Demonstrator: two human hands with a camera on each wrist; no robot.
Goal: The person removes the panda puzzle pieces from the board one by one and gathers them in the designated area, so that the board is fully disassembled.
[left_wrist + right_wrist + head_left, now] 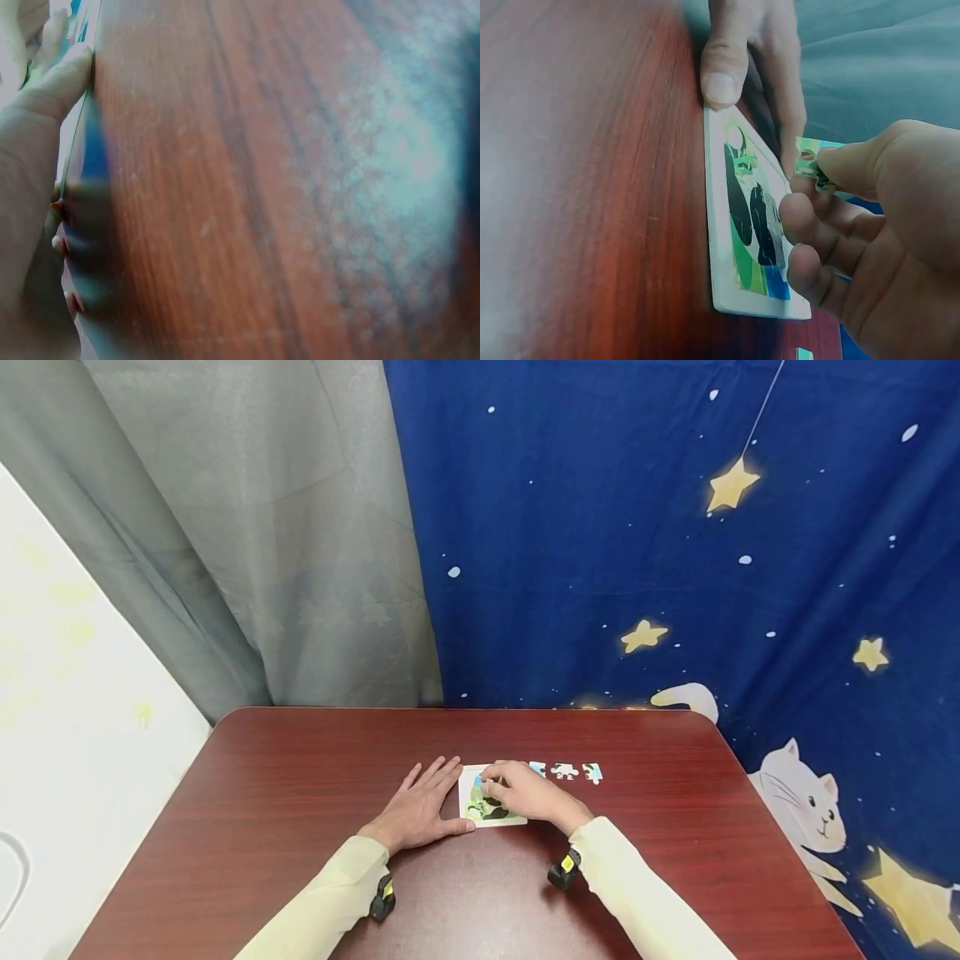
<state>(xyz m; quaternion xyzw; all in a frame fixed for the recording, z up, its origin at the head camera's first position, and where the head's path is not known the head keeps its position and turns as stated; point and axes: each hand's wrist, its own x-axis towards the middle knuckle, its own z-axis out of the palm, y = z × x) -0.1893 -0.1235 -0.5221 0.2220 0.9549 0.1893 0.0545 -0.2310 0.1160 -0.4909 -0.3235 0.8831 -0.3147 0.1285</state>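
While the left hand [416,810] lies flat with its fingers straight and its thumb stretched wide at the lower middle of the head view, we see the thumb tip resting on the lower left corner of a white-rimmed puzzle board [462,797], its other fingertips near the board's upper left corner. The right hand [528,789] reaches in from the right and covers part of the board. In the middle right of the right wrist view, we find its thumb and forefinger pinching a green-patterned puzzle piece [808,154], the gap between them narrow; whether that piece touches the board we cannot tell. The board's picture shows black, white, green and blue shapes.

Just right of the right hand in the head view, we count three loose pieces [564,772] in a row, the leftmost partly hidden by the hand. Everything rests on a reddish-brown table [285,793], which fills most of the blurred left wrist view. Two pale sleeves [645,893] come in from the bottom edge of the head view. Behind the table we see a grey curtain [300,527] at upper left and a blue curtain [570,527] with stars and a white cat [802,797] at right.
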